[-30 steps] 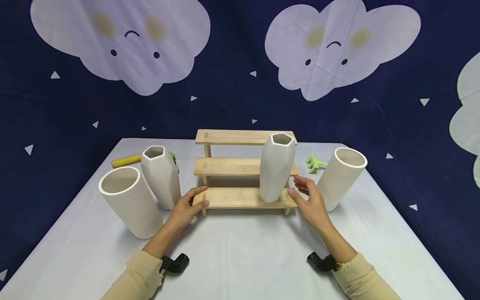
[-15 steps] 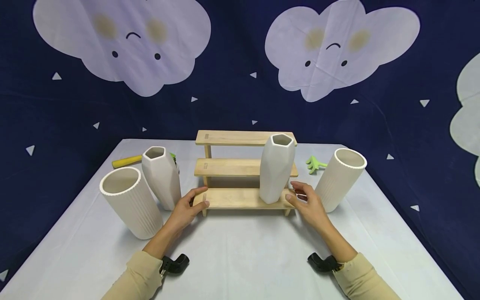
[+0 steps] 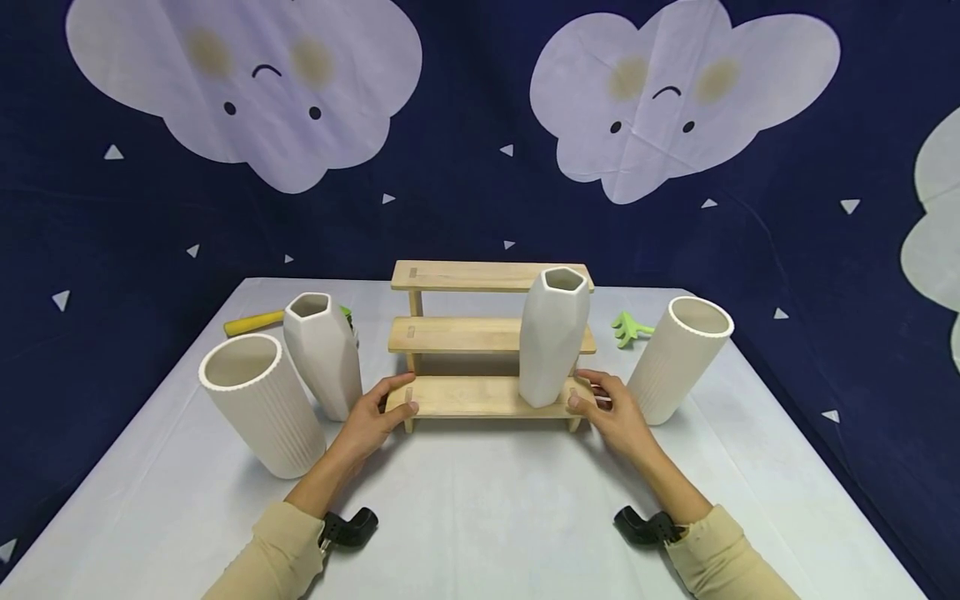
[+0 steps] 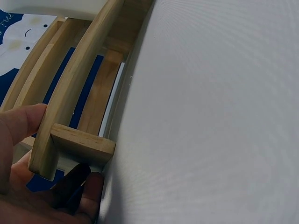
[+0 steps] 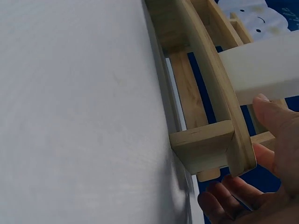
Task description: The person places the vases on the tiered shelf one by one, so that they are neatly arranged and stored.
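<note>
The fingers of the right hand [image 3: 615, 414] have just closed in on the lowest board [image 3: 465, 396], curling round its right end with the thumb on top, while the left hand [image 3: 367, 422] pinches the other end. So the three-tier wooden stand [image 3: 465, 335], mid-frame on the desk [image 3: 487, 517], now looks held from both sides (one faceted white vase [image 3: 553, 337] stands on it, right of centre).

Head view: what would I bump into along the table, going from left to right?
Ribbed white vase → angular white vase → the person's left hand → three-step wooden stand, with a second angular vase on the right part of its lowest step → right hand → another ribbed vase.
</note>
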`<state>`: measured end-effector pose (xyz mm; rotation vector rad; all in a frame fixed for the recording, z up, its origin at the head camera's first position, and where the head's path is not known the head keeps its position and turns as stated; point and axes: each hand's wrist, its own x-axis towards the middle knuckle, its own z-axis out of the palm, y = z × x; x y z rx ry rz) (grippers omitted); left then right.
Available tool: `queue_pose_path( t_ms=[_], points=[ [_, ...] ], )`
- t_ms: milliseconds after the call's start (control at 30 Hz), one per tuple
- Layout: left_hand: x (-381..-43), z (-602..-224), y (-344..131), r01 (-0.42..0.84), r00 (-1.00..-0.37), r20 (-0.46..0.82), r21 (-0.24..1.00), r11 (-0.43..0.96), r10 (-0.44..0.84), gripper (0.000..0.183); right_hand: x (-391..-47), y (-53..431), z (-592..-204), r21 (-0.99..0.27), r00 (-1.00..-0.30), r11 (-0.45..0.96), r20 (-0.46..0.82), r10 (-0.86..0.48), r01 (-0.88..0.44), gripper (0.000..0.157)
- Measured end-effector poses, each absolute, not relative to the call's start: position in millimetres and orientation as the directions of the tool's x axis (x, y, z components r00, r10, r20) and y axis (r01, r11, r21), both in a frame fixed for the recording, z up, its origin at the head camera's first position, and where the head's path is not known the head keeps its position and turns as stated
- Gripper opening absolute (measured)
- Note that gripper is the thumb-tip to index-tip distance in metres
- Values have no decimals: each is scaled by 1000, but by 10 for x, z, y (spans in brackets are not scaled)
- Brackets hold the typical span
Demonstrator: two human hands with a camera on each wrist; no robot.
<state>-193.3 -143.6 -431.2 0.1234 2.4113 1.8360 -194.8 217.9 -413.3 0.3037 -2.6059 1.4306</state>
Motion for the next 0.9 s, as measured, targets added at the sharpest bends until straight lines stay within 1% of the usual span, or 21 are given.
queue_pose_path(
  t_ms=[133,200,433,700,900],
  points=[
    [-1929,-4319,-1436,0,-991,-36,965,264,132,52,-1842,2112,-3976,-807,-967,533,228,-115,-254,46],
    [-1931,-4325,-1438,-1,-991,-36,964,264,130,52,-1839,2109,-3967,-802,-966,540,228,-120,-257,46],
    [-1943,-4335,-1443,-5,-991,-40,963,268,124,52,-2044,2266,-4288,-789,-961,550,244,-130,-275,43],
    [-1927,-4324,-1443,-3,-991,-40,963,271,130,53,-2074,2314,-4352,-806,-964,528,221,-149,-266,44],
    [-1909,-4320,-1442,38,-992,-1,954,297,128,54,-2078,2321,-4355,-814,-971,529,189,-149,-239,45]
  ],
)
